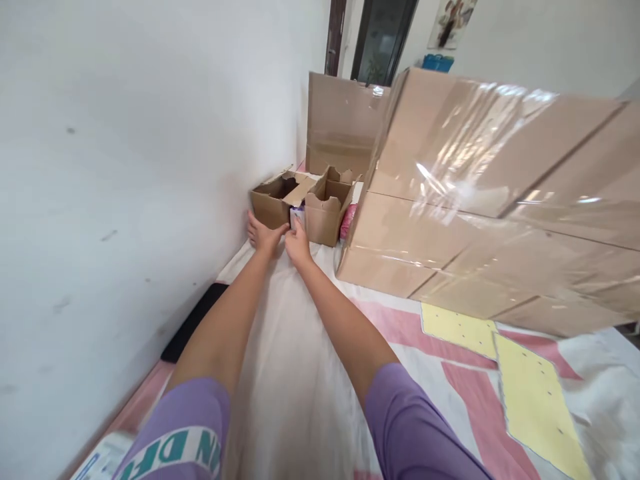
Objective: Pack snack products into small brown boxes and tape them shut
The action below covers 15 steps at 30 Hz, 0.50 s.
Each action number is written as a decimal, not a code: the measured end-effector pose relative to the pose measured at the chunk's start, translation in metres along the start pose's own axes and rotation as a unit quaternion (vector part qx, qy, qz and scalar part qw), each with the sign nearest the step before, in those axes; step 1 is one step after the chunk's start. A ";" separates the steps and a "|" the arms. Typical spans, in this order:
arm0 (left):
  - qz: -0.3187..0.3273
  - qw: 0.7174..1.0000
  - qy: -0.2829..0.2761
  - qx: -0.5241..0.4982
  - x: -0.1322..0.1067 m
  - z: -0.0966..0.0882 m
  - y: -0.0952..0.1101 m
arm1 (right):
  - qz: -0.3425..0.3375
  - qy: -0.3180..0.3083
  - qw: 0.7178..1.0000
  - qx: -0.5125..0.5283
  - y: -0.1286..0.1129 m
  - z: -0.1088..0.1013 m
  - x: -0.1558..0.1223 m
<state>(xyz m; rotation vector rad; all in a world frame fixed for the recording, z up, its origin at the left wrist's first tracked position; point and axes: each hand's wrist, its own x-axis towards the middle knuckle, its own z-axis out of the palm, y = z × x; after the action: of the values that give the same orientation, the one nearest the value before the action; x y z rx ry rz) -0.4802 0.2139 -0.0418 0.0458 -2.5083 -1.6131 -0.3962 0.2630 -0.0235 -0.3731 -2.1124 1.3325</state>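
Two small open-topped cardboard boxes stand side by side on the cloth, at the far end of my reach. My left hand (265, 237) spans the near face of the left box (267, 208), fingers at its wall-side corner and thumb stretched toward the right. Between the two boxes is a small white-and-purple pack (297, 215), mostly hidden. The thumb of my right hand (299, 245) points up against that pack, with the other fingers curled below. Just right of this hand is the right box (323, 223), with torn, wavy upper edges.
A white wall (150, 133) runs along the left. Large taped cartons (475, 193) stand on the right, with a pink packet (347, 221) beside them. Behind the boxes stands a cardboard panel (345, 127). A black flat object (193, 323) lies by the wall; yellow pieces (537, 393) lie on the cloth.
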 end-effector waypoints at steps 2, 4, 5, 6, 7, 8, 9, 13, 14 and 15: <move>0.032 0.999 0.023 -0.006 0.010 0.020 -0.005 | 0.008 0.017 0.999 -0.034 0.005 0.018 0.028; 0.064 0.997 0.035 -0.016 0.018 0.033 -0.010 | 0.025 0.054 0.996 -0.072 0.009 0.028 0.042; 0.078 0.996 0.037 -0.021 0.021 0.037 -0.012 | 0.032 0.074 0.993 -0.087 0.009 0.030 0.046; 0.086 0.995 0.038 -0.025 0.024 0.040 -0.013 | 0.040 0.090 0.990 -0.096 0.009 0.031 0.049; 0.089 0.995 0.039 -0.026 0.026 0.041 -0.014 | 0.050 0.099 0.989 -0.101 0.007 0.031 0.052; 0.083 0.995 0.039 -0.026 0.028 0.042 -0.014 | 0.064 0.102 0.987 -0.106 0.005 0.030 0.054; 0.075 0.996 0.039 -0.024 0.029 0.042 -0.014 | 0.081 0.099 0.986 -0.111 0.003 0.029 0.056; 0.061 0.997 0.025 -0.047 0.027 0.038 -0.011 | 0.124 0.080 0.981 -0.127 -0.009 0.023 0.059; 0.063 0.996 0.019 -0.058 0.026 0.037 -0.010 | 0.117 0.085 0.980 -0.137 -0.011 0.022 0.058; 0.063 0.996 0.013 -0.069 0.025 0.035 -0.009 | 0.102 0.096 0.979 -0.147 -0.012 0.021 0.057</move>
<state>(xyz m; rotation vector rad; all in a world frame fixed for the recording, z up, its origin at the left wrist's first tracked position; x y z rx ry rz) -0.5106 0.2393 -0.0612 -0.1062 -2.3233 -1.7171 -0.4524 0.2722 0.0004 -0.8285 -2.1516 1.0414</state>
